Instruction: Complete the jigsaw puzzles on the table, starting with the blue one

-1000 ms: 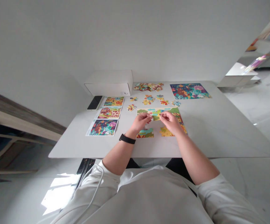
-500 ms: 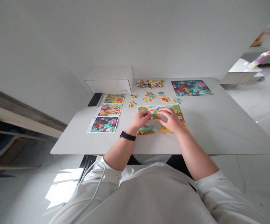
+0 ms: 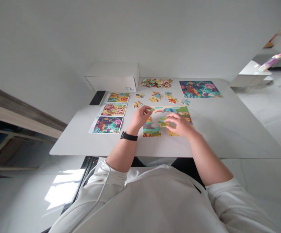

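Observation:
A partly built jigsaw puzzle lies on the white table in front of me. My left hand, with a black watch on its wrist, rests at the puzzle's left edge, fingers curled and pinched at the upper left corner. My right hand lies over the puzzle's middle, its fingertips pinching a green and yellow puzzle piece down on the table. A teal and green assembled section shows between my hands.
Loose pieces and a pile of pieces lie beyond the puzzle. A finished puzzle is at the far right. Three picture cards, a black phone and a white box sit at the left.
My left hand has moved left to the puzzle's upper left corner. My right hand has come nearer and lower with the piece. The view has shifted slightly.

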Tool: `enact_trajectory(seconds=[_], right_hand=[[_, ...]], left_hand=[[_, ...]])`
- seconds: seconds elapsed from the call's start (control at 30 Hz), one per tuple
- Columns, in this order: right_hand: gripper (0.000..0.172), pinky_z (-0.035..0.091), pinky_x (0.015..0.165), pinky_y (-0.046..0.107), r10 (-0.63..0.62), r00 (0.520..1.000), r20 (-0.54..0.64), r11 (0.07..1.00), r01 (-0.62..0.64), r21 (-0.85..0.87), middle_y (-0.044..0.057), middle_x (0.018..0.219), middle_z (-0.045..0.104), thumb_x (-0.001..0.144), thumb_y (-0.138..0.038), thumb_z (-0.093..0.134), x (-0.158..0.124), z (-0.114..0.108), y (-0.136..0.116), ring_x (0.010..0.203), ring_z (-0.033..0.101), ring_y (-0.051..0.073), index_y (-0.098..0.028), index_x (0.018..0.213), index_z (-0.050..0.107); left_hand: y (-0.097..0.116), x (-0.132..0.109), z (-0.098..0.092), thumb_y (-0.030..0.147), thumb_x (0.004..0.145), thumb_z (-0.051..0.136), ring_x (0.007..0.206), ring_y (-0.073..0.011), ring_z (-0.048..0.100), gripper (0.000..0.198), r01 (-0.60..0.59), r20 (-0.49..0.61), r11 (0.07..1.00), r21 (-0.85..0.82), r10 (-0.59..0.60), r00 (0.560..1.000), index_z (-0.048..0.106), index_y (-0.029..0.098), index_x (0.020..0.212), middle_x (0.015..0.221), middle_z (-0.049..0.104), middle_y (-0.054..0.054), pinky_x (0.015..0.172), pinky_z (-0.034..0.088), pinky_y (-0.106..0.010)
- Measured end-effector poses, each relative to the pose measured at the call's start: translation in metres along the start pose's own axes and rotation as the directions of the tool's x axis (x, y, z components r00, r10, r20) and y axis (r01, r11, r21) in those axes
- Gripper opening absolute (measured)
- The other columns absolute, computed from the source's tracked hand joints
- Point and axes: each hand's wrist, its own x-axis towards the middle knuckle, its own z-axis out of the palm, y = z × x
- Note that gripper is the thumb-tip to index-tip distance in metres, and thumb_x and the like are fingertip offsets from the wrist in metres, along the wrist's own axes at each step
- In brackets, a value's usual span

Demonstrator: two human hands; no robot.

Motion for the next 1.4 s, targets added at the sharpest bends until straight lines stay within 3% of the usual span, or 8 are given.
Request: enact_trajectory(seconds=[0.13, 0.23, 0.5, 0.77, 0.9, 1.07, 1.4], right_hand=[[0.030, 0.056, 0.107, 0.051, 0.017, 0.994, 0.108, 1.000, -0.017, 0.002, 0.007, 0.127, 0.073, 0.086, -0.019, 0.078, -0.015, -0.001, -0.005, 0.116, 0.070, 0.029, -0.034, 0.111, 0.083], [0.029, 0.057, 0.107, 0.050, 0.025, 0.992, 0.124, 1.000, -0.023, -0.017, 0.007, 0.124, 0.074, 0.086, -0.018, 0.078, -0.024, 0.002, -0.009, 0.114, 0.070, 0.029, -0.034, 0.110, 0.084], [0.027, 0.055, 0.109, 0.055, 0.012, 0.995, 0.094, 1.000, -0.010, -0.027, 0.008, 0.122, 0.074, 0.084, -0.018, 0.080, -0.030, 0.010, -0.009, 0.116, 0.068, 0.031, -0.033, 0.107, 0.084], [0.026, 0.053, 0.109, 0.055, 0.006, 0.995, 0.095, 1.000, -0.003, -0.026, 0.007, 0.119, 0.074, 0.082, -0.021, 0.084, -0.033, 0.012, -0.005, 0.115, 0.068, 0.031, -0.033, 0.105, 0.084], [0.021, 0.052, 0.111, 0.054, 0.013, 0.997, 0.076, 1.000, -0.013, -0.006, 0.007, 0.122, 0.074, 0.084, -0.026, 0.085, -0.032, 0.012, -0.006, 0.117, 0.068, 0.031, -0.033, 0.105, 0.084], [0.027, 0.055, 0.107, 0.050, 0.049, 0.998, 0.029, 0.999, -0.048, -0.014, 0.008, 0.122, 0.075, 0.090, -0.028, 0.079, -0.031, 0.008, -0.005, 0.116, 0.069, 0.029, -0.031, 0.117, 0.081], [0.030, 0.055, 0.105, 0.046, 0.088, 0.992, 0.092, 0.993, -0.080, -0.087, 0.007, 0.120, 0.074, 0.089, -0.033, 0.084, -0.033, 0.008, 0.002, 0.111, 0.070, 0.028, -0.031, 0.119, 0.082]], left_hand=[[0.002, -0.007, 0.004, 0.037, 0.086, 0.075, 0.060, -0.0155, 0.055, 0.022, -0.058, 0.203, 0.992, 0.112, 0.035, 0.979, 0.076, 0.021, 0.100, 0.066, 0.064, 0.002, 0.062, 0.037, -0.028], [0.004, -0.012, 0.007, 0.039, 0.081, 0.081, 0.058, -0.0162, 0.054, 0.022, -0.103, 0.330, 0.981, 0.165, 0.044, 0.943, 0.076, 0.023, 0.094, 0.062, 0.063, 0.003, 0.060, 0.035, -0.029], [0.004, -0.016, 0.010, 0.034, 0.074, 0.084, 0.056, -0.0170, 0.054, 0.018, -0.160, 0.500, 0.961, 0.227, 0.026, 0.866, 0.076, 0.023, 0.086, 0.061, 0.065, 0.001, 0.059, 0.032, -0.030], [0.005, -0.020, 0.013, 0.032, 0.065, 0.093, 0.054, -0.0158, 0.050, 0.024, -0.142, 0.472, 0.964, 0.224, 0.020, 0.882, 0.075, 0.025, 0.079, 0.061, 0.064, 0.003, 0.057, 0.030, -0.031], [0.004, -0.020, 0.014, 0.035, 0.070, 0.091, 0.056, -0.0165, 0.052, 0.025, -0.182, 0.497, 0.930, 0.318, -0.001, 0.868, 0.076, 0.024, 0.087, 0.065, 0.067, 0.001, 0.057, 0.030, -0.031], [0.003, -0.019, 0.014, 0.043, 0.079, 0.086, 0.065, -0.0182, 0.060, 0.029, -0.230, 0.543, 0.862, 0.452, -0.061, 0.837, 0.078, 0.024, 0.099, 0.078, 0.074, -0.002, 0.060, 0.034, -0.029], [0.015, -0.021, 0.009, 0.047, 0.088, 0.078, 0.076, -0.0184, 0.067, 0.028, -0.250, 0.560, 0.787, 0.565, -0.143, 0.816, 0.077, 0.024, 0.105, 0.091, 0.079, -0.001, 0.062, 0.037, -0.029]])
